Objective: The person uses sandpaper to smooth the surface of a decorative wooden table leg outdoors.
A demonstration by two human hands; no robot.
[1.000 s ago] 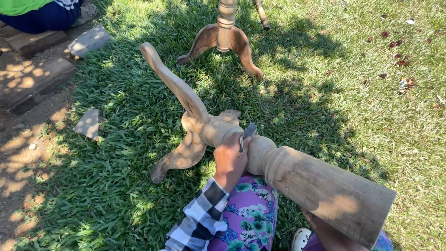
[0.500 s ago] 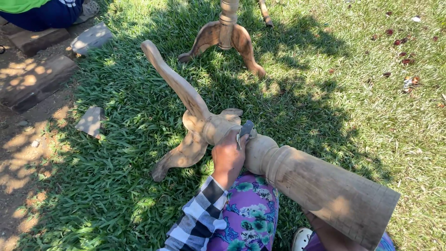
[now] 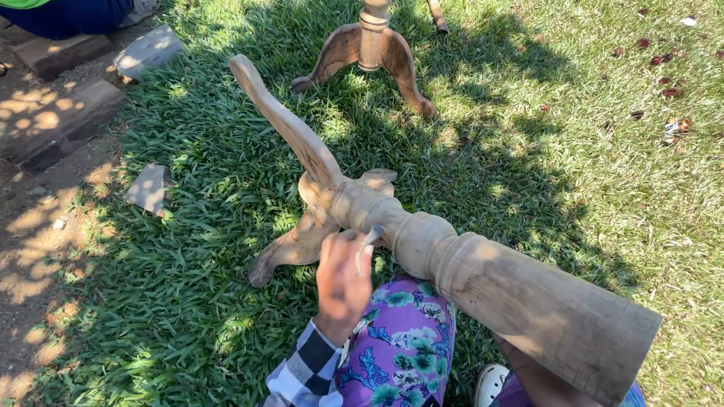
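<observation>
One of our hands alone shows clearly: our left hand [image 3: 343,283], seen from the back, its checkered sleeve [image 3: 302,373] cut off at the lower edge. Our right hand is mostly hidden beneath the thick end of the carved wooden pedestal [image 3: 483,283]; only a strip of forearm shows under the wood, so we cannot tell how its fingers stand. The square-cut butt of the pedestal lies nearest us at the lower right, and our knee in purple floral cloth [image 3: 403,347] sits just under the turned shaft. A white shoe [image 3: 492,383] peeks out below, half cut off.

Our left fingers [image 3: 348,243] are curled and pressed together around a small grey tool [image 3: 369,240] (a strip or blade, too small to name surely), whose tip rests against the turned ring of the shaft, near where the curved legs branch off. One leg [image 3: 283,120] rises toward the upper left, another [image 3: 290,249] lies down into the grass [image 3: 528,166].

Beyond, a second wooden pedestal [image 3: 369,45] stands upright on the lawn, its top cut off. Flat stones [image 3: 149,187] and bricks [image 3: 64,53] lie at the left edge, and another person's blue clothing [image 3: 68,13] shows in the upper left corner.
</observation>
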